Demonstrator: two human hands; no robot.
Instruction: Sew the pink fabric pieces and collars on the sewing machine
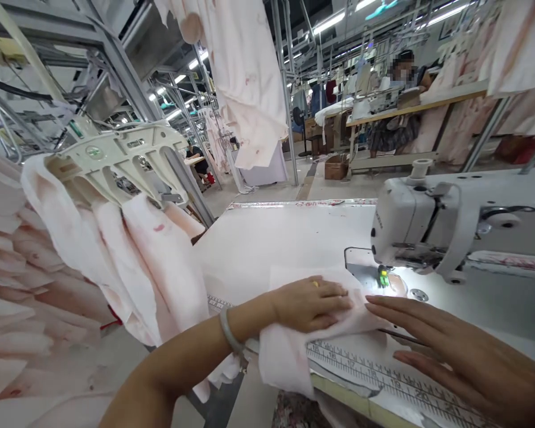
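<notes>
Pale pink printed fabric (294,356) lying on the white desk (267,249), long axis running from the near edge toward the presser foot (383,276). Left hand (310,304) spread, pressing flat on top; right hand (446,351) spread against the fabric's edge. Risk: uneven pressure rucking the layers under the foot, or fingers straying too close.

My white sewing desk (276,244) stretched out ahead of me, with a pale pink printed fabric piece (285,356) lying across its near edge. A measuring scale (383,374) ran along that edge, an industrial sewing machine (414,220) stood at the right, and a red-marked strip (294,204) lined the far side.
</notes>
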